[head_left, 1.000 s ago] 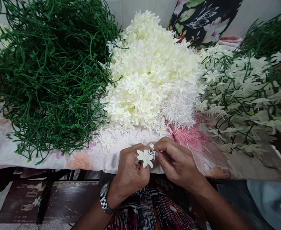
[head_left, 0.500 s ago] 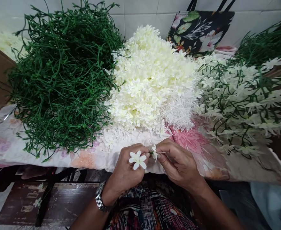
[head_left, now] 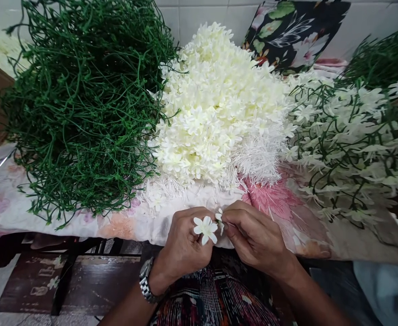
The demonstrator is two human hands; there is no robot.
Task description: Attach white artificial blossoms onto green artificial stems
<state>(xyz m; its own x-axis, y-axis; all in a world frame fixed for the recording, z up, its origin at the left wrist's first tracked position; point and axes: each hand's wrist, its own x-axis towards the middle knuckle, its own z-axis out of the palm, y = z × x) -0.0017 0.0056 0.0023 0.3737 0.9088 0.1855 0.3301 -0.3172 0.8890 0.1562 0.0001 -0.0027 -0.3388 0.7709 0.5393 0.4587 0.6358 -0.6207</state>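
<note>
On my left, the heap of green stems [head_left: 83, 117] trails loose tips near the front edge of the cloth-covered counter [head_left: 117, 227], so a drifting forearm could snag one and drag the tangle. In my left hand [head_left: 185, 240], a slack hold could let the front-facing flower [head_left: 205, 230] twist or slip, since I judge that its stem runs inside my curled fingers, out of sight. Between my hands, the side-on flower [head_left: 220, 220] could crease or come loose if my right hand [head_left: 258, 233] squeezes too hard or tugs sideways. Farther right, the white-flowered sprays [head_left: 351, 136] lie loosely piled and could slide if my elbow swings into them. As for position, the front-facing flower rests by the thumb side of my closed left fingers, petals turned outward. Just to its right, the side-on flower sits in the narrow gap between both hands, at the tips of my right thumb and forefinger, which are pinching it; whether they have a petal or something finer, I cannot tell.
</note>
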